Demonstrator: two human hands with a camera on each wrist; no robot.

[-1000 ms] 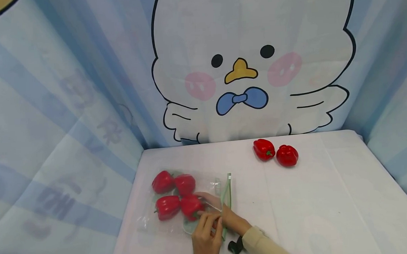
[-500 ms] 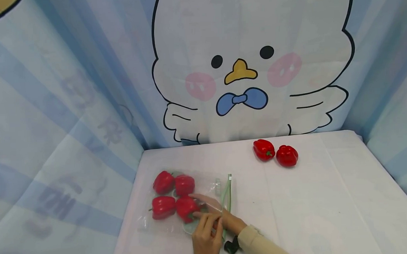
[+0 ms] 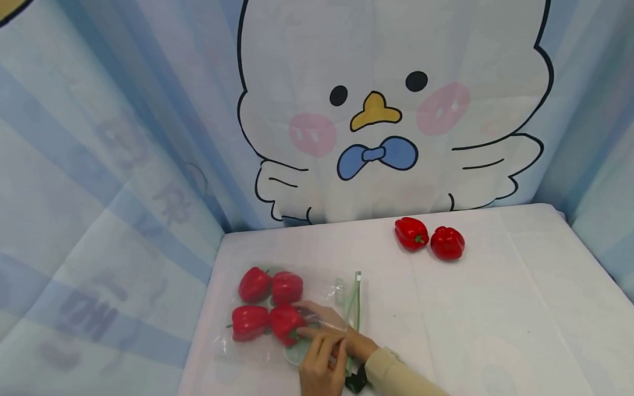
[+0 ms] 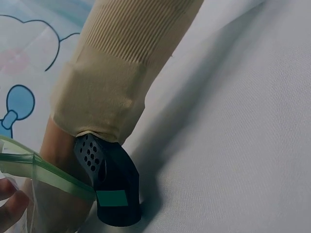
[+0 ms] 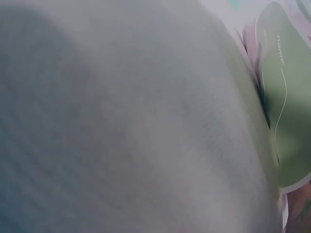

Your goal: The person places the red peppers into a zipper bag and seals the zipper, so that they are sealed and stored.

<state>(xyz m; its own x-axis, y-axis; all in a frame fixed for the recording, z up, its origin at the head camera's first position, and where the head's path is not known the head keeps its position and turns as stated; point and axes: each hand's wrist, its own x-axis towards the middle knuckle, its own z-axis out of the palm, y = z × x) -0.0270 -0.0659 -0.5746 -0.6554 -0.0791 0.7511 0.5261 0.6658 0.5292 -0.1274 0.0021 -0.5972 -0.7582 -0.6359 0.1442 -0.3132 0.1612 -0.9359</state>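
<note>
Four peppers (image 3: 268, 307) in bag (image 3: 320, 297), two loose peppers (image 3: 429, 238); both hands (image 3: 333, 349) pinching bag

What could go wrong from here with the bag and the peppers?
1. The right hand reaches into the bag past its green zip edge; pulling out could drag a pepper along.
2. The left hand holds only the near corner, so the thin bag may slide or bunch.

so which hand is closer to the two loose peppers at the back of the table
Right, narrowly. The right hand is inside the bag, on the side toward the loose peppers; the left hand holds the bag's mouth, nearer the table's front edge.
</note>
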